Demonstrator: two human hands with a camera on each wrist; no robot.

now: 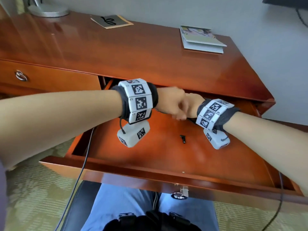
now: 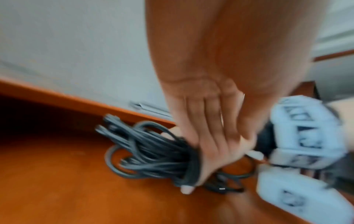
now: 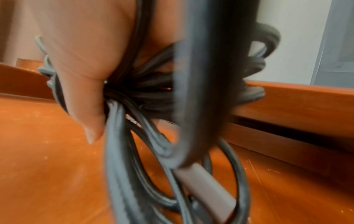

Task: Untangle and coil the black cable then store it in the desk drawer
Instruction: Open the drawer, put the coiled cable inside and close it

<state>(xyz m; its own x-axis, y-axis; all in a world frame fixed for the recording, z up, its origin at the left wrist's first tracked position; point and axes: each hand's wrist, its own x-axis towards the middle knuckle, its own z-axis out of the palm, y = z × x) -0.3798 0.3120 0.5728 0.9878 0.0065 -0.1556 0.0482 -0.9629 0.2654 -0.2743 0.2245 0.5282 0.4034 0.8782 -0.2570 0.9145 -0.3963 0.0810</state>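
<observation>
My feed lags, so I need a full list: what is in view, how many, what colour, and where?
cable: one, black, bundled, low in the drawer's back
drawer: one, reddish wood, pulled open
small piece: one, black, on drawer floor
desk: one, reddish wood
card: one, grey and tan, desk back
booklet: one, pale, desk right
lamp base: one, silver, desk back left
left hand: grips cable
right hand: grips cable

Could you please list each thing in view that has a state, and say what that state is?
black cable: coiled into a bundle, held over the drawer floor.
desk drawer: pulled open.
left-hand drawer: closed.
left hand: fingers curled at the bundle.
right hand: grips the bundle's middle.
</observation>
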